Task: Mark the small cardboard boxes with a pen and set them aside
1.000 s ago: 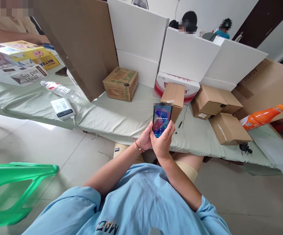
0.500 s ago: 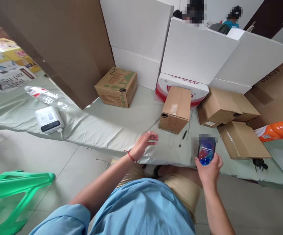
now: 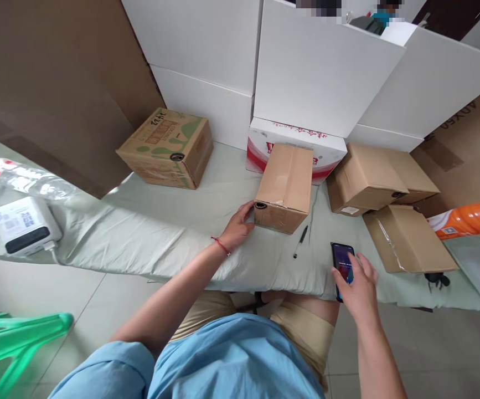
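Note:
My left hand [image 3: 236,227], with a red string on the wrist, reaches to the near left corner of a small brown cardboard box [image 3: 285,177]. Its fingers are fairly straight and touch the box's side without wrapping round it. A smartphone [image 3: 341,257] with a lit screen lies by the front edge of the cloth-covered table [image 3: 206,255]. Over the phone's right side, my right hand [image 3: 359,281] has its fingers apart, touching or just above the screen. A black pen [image 3: 301,241] lies between the box and the phone.
Behind the small box stands a white-and-red carton [image 3: 256,138]. More brown boxes [image 3: 414,238] and an orange bottle [image 3: 472,219] are at right. A printed box [image 3: 169,147], a clear bottle [image 3: 52,185] and a white power bank [image 3: 26,224] are at left. A green stool [image 3: 24,338] stands below.
My left hand has moved forward to the small box. My right hand has loosened from the phone, which now lies on the table. The view has shifted, with the left-hand things further left.

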Demonstrator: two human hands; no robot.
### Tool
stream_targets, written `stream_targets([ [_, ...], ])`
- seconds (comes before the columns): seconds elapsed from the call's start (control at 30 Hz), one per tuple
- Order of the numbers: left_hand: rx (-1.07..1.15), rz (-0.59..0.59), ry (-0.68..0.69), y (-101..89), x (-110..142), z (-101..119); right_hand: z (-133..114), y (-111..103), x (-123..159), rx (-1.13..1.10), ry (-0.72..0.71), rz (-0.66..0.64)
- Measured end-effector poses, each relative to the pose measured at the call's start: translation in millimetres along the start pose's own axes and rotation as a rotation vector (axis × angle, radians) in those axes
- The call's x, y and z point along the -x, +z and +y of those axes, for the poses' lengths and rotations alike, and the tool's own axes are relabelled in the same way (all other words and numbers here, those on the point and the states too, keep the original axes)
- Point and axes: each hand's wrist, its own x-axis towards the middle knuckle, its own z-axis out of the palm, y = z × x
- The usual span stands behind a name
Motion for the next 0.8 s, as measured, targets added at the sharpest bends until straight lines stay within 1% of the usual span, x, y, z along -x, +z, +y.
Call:
stream_targets([
  [0.03, -0.007, -0.028, 0.012, 0.9, -2, 0, -13, 3, -8, -0.122, -0.016, -0.072],
  [0.1, -0.015, -0.077, 0.021, 4.4, -4, 3, -43, 15, -27, -0.391, -0.021, -0.275],
  [0.13, -0.024, -0.094, 0.025, 7.4, -2, 4, -59, 23, -36, -0.505, -0.027, -0.316],
  [0.23, -0.078, -0.087, 0.041, 21.0, 12, 8, -105, 49, -56, -0.750, -0.031, -0.364],
  [0.3, -0.128, -0.036, 0.056, 30.0, 31, 12, -132, 61, -53, -0.908, -0.041, -0.334],
  [0.37, -0.188, 0.026, 0.081, 33.7, 55, 20, -153, 65, -37, -1.026, -0.027, -0.265],
  [0.4, -0.228, 0.056, 0.110, 32.6, 69, 27, -161, 66, -25, -1.070, -0.002, -0.236],
  [0.43, -0.319, 0.078, 0.176, 29.6, 84, 35, -168, 66, -11, -1.113, 0.038, -0.222],
  [0.5, -0.488, 0.132, 0.336, 18.5, 114, 57, -180, 67, 17, -1.220, 0.150, -0.255],
  [0.53, -0.559, 0.164, 0.401, 11.3, 129, 69, -186, 68, 31, -1.283, 0.214, -0.301],
  [0.6, -0.687, 0.220, 0.499, -4.4, 157, 94, -198, 74, 54, -1.422, 0.346, -0.445],
  [0.67, -0.805, 0.271, 0.516, -19.8, 181, 114, -213, 83, 72, -1.555, 0.473, -0.632],
  [0.73, -0.912, 0.309, 0.511, -35.1, 201, 127, -230, 96, 83, -1.650, 0.576, -0.837],
  [0.8, -1.023, 0.359, 0.503, -51.7, 215, 131, -249, 113, 92, -1.689, 0.632, -1.052],
])
